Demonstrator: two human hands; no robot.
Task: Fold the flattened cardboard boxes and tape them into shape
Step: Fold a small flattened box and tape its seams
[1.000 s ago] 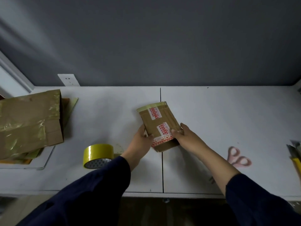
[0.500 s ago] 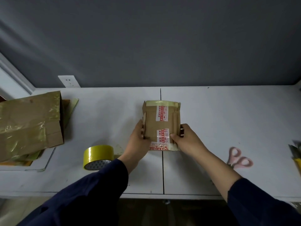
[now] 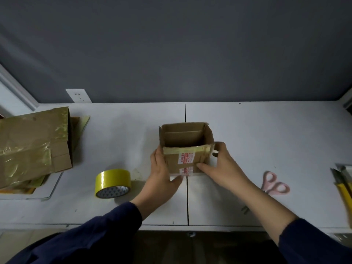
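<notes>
Over the centre seam of the white table (image 3: 266, 134), the cardboard box (image 3: 182, 159) stands opened between my hands. My left hand (image 3: 163, 174) grips its left wall, thumb pressed at the foot of the near face. My right hand (image 3: 222, 166) clasps the right corner, thumb on the front, forefinger hooked at the rim. The board is brown and creased, banded with yellowish tape and red-printed labels. Its mouth gapes upward, showing plain inner walls. A glossy yellow tape roll (image 3: 113, 182) lies to my left.
</notes>
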